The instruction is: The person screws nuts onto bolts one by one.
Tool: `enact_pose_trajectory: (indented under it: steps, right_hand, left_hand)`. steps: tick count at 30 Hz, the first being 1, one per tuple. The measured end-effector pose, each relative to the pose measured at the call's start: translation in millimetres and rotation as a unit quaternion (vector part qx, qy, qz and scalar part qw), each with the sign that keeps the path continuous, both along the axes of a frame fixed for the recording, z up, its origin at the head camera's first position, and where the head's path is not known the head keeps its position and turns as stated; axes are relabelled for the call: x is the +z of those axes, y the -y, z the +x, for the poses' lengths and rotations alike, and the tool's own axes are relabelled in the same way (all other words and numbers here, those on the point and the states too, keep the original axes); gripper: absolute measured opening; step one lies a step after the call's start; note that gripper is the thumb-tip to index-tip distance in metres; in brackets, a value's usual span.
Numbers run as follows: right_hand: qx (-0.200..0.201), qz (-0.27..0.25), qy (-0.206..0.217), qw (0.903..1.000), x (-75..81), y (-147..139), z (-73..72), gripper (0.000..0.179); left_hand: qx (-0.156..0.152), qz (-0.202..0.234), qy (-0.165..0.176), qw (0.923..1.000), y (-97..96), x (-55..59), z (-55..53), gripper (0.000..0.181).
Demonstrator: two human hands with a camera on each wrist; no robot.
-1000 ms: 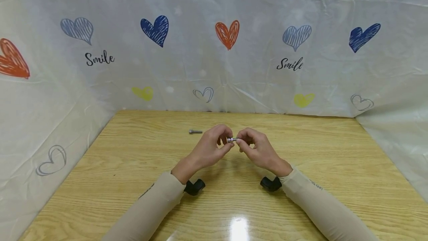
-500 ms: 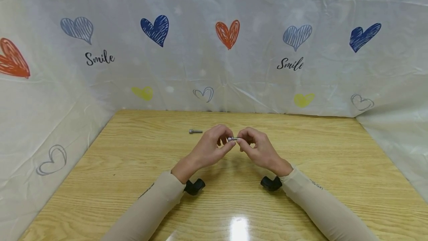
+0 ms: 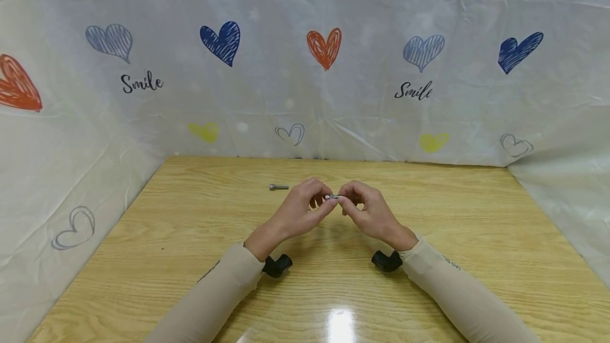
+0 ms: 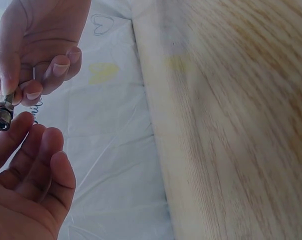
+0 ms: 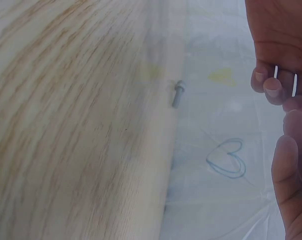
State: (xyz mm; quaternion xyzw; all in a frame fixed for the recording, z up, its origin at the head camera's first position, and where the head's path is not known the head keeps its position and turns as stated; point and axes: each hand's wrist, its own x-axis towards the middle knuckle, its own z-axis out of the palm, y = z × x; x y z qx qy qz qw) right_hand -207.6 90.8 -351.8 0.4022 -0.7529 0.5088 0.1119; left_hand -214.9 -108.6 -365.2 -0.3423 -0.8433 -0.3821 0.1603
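A small metal socket-head bolt is held between the two hands above the table. The left wrist view shows the bolt's hex-socket head facing the camera, with a nut on the shank behind it. My right hand pinches the threaded end between thumb and forefinger. At the head and nut, the thumb and forefinger of my left hand close in from either side, the other fingers loosely bent. Both hands reach the right edge of the right wrist view, where the held bolt is out of frame.
A second socket-head bolt lies on the wooden table, left of the hands and toward the back. White cloth printed with hearts and "Smile" hangs behind and at the sides. Black wrist-worn devices sit below the wrists.
The held bolt has tilted and shifted up slightly, and the left fingertips have moved a little nearer to the right hand. The bolt on the table has stayed put.
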Motion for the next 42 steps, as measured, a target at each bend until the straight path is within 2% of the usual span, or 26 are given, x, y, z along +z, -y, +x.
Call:
enact_pose_trajectory:
  steps: [9,14,18,24,31,36,42]
  right_hand:
    - [0.000,0.003,0.007,1.0000,-0.5,0.0,0.3,0.005]
    - [0.002,0.001,0.004,1.0000,-1.3,0.0,-0.4,0.005]
    - [0.000,0.001,0.003,1.0000,-1.4,-0.1,-0.6,0.005]
    - [-0.004,0.001,0.002,1.0000,-0.8,0.2,-0.4,0.006]
    - [-0.004,-0.001,0.006,1.0000,0.9,0.7,0.1,0.006]
    - [0.001,-0.004,0.003,1.0000,0.6,0.4,-0.2,0.005]
    - [0.004,-0.006,0.004,1.0000,0.2,-0.2,0.3,0.004]
  left_hand:
    - [-0.021,0.010,-0.030,0.9993,0.2,0.2,-2.3,0.016]
    - [-0.021,0.009,-0.039,0.9990,-0.5,0.5,-2.6,0.016]
    - [-0.017,0.007,-0.038,0.9991,-0.9,0.5,-1.9,0.012]
    - [-0.007,0.002,-0.017,0.9998,-1.0,0.0,-0.9,0.003]
    - [0.002,-0.004,-0.002,1.0000,-0.7,-1.0,-1.0,0.009]
    - [0.000,0.008,-0.006,1.0000,-0.4,-0.6,-0.9,0.010]
    - [-0.018,0.021,-0.031,0.9991,-0.4,1.2,-1.2,0.020]
